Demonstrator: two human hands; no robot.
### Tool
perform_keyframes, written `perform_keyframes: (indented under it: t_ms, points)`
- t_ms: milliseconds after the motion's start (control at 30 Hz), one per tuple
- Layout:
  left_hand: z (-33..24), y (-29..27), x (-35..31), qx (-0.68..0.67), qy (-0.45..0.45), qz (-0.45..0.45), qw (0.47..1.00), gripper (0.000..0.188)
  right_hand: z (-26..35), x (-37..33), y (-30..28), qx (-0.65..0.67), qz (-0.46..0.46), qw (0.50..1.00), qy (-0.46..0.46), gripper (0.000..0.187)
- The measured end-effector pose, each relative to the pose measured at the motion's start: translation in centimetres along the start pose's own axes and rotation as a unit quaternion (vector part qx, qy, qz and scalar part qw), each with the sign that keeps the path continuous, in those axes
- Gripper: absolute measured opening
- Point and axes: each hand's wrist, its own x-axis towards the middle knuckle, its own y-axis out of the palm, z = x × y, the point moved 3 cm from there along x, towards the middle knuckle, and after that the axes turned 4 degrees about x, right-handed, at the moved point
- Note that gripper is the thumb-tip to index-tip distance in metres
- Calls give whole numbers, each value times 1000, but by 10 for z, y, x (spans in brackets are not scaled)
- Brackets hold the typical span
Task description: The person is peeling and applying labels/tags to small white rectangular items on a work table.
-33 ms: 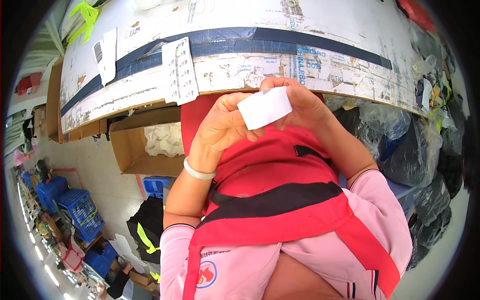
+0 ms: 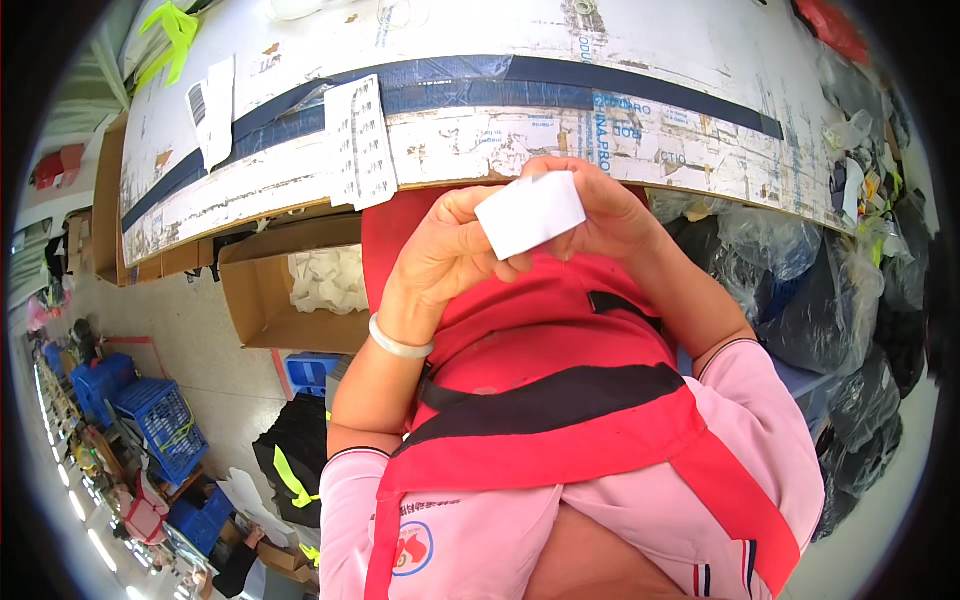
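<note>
In the head view, your left hand [image 2: 450,245] and right hand [image 2: 612,212] are both closed on a small white slip [image 2: 531,215], held up in front of your red apron [image 2: 540,325]. Your left fingers grip its left edge and your right fingers its right side; the face turned up to you is blank, and you cover part of its rim.

Just beyond your fingertips runs the near edge of the worktop [image 2: 470,30], faced with worn white cardboard and crossed by dark blue tape [image 2: 640,72]. Past your left fingers, a printed label sheet [image 2: 362,145] hangs over that edge, and farther left lies another white label [image 2: 212,115].

Left of your left fingers and lower, an open carton [image 2: 245,300] holds crumpled white paper [image 2: 325,280]. Well to the right of your right fingers, clear plastic bags [image 2: 770,240] are heaped.
</note>
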Motion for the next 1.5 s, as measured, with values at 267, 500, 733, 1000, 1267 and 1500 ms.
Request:
perform_keyframes:
  t_ms: [267, 500, 733, 1000, 1267, 1500]
  points:
    - [-26, -12, -7, 210, -38, -63, 975, 57, 23, -5, -12, -257, -54, 964, 49, 32]
    - [-36, 9, -4, 420, -119, -166, 884, 29, 29, 3, -17, -368, -100, 920, 90, 27]
    - [-37, 15, -3, 745, 128, -170, 633, 27, 23, -5, -25, -659, -82, 742, -95, 33]
    - [-41, -16, 24, 834, 151, -186, 498, 33, 32, 9, -66, -764, -132, 591, -224, 34]
    - [-42, -22, 19, 829, 151, -193, 503, 37, 30, 10, -69, -794, -127, 540, -249, 34]
    - [-32, -16, 6, 858, 266, -151, 413, 40, 18, -4, -56, -836, -125, 387, -368, 39]
